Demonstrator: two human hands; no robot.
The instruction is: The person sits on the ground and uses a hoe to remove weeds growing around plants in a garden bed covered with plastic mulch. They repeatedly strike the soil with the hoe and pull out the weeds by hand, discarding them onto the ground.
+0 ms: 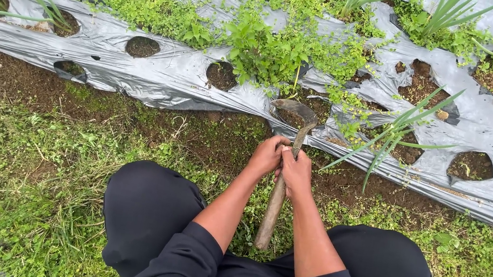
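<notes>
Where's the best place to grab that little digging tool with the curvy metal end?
Probably the straight wooden handle, from the near side, below the curved blade that points into the soil. Both the left hand and right hand already wrap its upper part, away from the metal edge.

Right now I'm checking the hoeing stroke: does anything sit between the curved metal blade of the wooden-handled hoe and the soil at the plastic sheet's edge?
Nothing visible does. The curved metal blade rests at the silver plastic mulch sheet's edge, weeds just beyond it. Both the left hand and right hand grip the wooden handle.
</notes>
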